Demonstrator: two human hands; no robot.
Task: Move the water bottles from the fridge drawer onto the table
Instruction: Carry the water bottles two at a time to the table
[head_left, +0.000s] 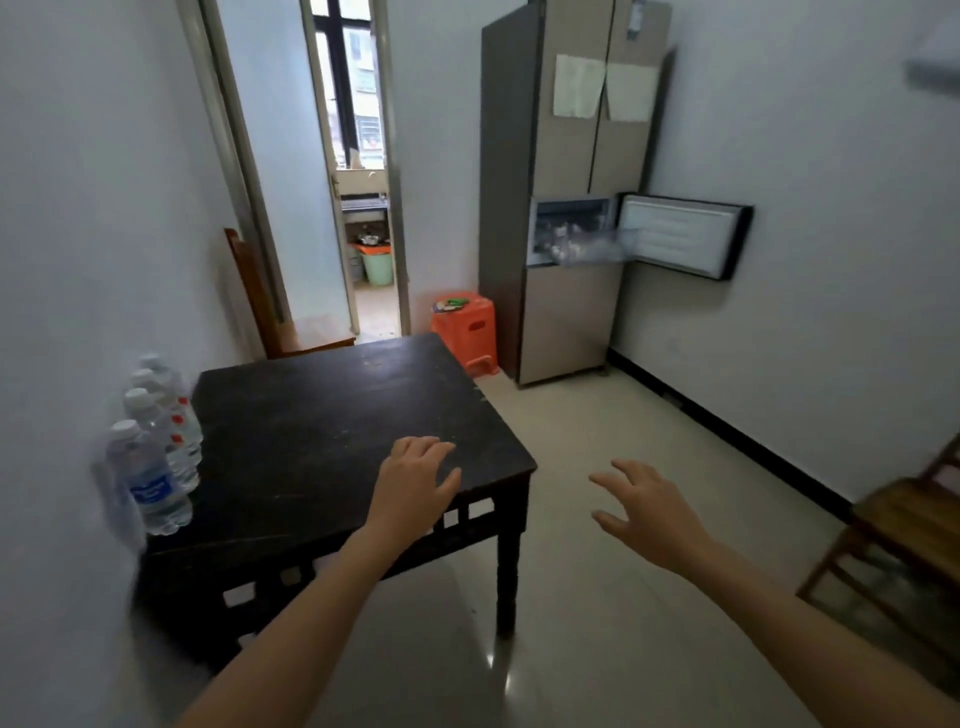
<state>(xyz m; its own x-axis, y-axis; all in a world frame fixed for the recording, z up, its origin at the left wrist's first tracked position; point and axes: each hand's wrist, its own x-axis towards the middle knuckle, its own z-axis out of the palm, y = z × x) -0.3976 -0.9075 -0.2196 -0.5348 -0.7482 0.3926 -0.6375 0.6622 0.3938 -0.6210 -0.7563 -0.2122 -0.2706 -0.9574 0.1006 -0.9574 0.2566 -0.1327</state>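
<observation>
- Empty, fingers spread: left hand (415, 483) at lower centre, right hand (649, 514) at lower right.
- Several water bottles (156, 447) stand on the table (332, 431), middle left.
- Open fridge drawer (576, 236), upper right: blurred contents, perhaps bottles.

A single wide-angle view, worn on the head, looks forward and down from about standing height. The left grip (415, 483) and right grip (649, 514) reach in from the bottom edge, close to the lens. The dark tabletop (311, 441) lies near at lower left. The fridge (561, 208) stands well off at upper right, its open drawer (576, 234) smeared, probably by head motion. Wall lines bow toward the frame's edges.
</observation>
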